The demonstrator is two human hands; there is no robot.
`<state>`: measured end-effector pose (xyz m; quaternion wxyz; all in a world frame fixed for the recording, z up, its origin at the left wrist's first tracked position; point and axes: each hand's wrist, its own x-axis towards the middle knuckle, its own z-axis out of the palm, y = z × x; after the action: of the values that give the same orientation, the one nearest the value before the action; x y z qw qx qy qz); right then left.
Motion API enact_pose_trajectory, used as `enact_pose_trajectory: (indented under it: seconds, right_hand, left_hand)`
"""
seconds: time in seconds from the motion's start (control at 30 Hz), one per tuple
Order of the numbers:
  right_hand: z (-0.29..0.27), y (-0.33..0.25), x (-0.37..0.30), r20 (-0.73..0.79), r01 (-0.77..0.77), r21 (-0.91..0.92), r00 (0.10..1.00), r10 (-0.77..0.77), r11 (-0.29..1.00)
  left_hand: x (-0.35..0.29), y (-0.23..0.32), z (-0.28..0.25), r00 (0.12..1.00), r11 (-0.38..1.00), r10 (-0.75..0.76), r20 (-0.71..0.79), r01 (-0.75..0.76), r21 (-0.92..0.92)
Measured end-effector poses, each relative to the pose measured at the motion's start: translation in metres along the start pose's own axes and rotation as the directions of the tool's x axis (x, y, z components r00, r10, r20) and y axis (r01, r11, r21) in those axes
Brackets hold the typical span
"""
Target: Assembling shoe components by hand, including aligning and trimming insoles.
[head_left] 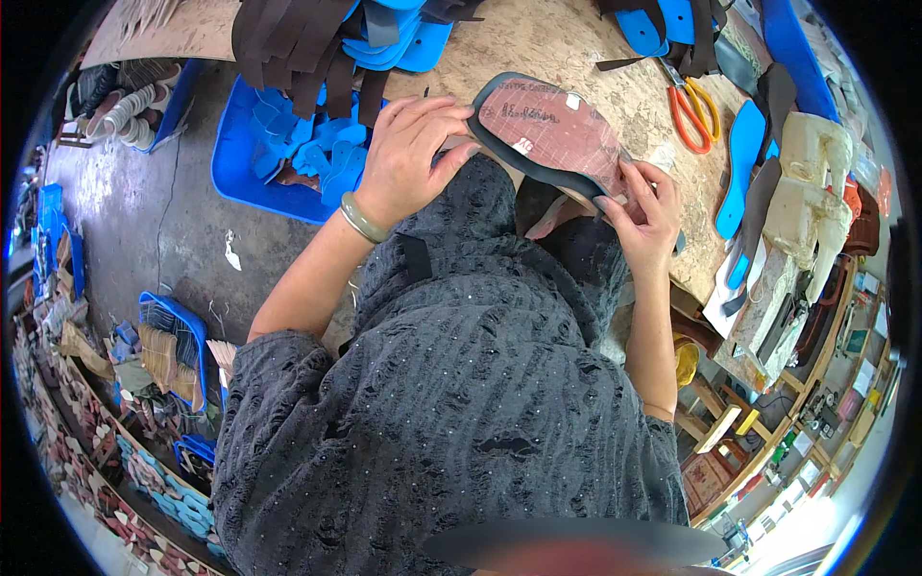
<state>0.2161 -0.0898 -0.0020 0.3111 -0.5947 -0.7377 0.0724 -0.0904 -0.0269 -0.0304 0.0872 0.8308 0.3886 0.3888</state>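
Note:
A shoe insole with a reddish-brown printed face and a dark raised rim is held up at the near edge of the workbench. My left hand, with a pale bangle at its wrist, grips the insole's left end between thumb and fingers. At the narrower right end, my right hand pinches the rim, thumb on the near side. The insole's underside is hidden. Scissors with orange and yellow handles lie on the bench to the right of the insole.
The worn wooden workbench carries a pile of blue sole pieces with dark straps. A blue sole and pale shoe lasts lie at right. Left of my legs, a blue bin on the floor holds blue scraps.

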Motion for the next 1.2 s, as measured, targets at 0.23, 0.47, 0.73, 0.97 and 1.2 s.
enact_pose_trajectory:
  seconds: [0.23,0.47,0.73,0.97,1.2]
  right_hand:
    - [0.002,0.002,-0.002,-0.019,0.021,-0.037,1.0,-0.022,0.999]
    - [0.003,0.002,-0.004,-0.008,0.021,-0.053,1.0,-0.022,0.998]
    - [0.001,0.011,-0.003,-0.032,0.042,-0.047,0.999,-0.043,0.998]
    - [-0.037,0.037,-0.015,-0.139,-0.169,0.265,0.968,0.211,0.949]
    - [-0.038,0.044,-0.038,-0.126,-0.159,0.274,0.972,0.2,0.948]
  left_hand:
    - [0.001,-0.002,0.001,1.0,1.0,0.003,-0.008,-0.003,0.001]
    - [0.005,0.002,-0.002,1.0,1.0,0.0,0.016,0.0,0.009]
    - [0.089,0.022,0.038,0.899,0.92,0.357,0.255,-0.291,-0.264]
    - [0.1,0.026,0.047,0.822,0.894,0.398,0.408,-0.246,-0.375]
    - [0.102,0.029,0.048,0.825,0.908,0.379,0.418,-0.246,-0.338]
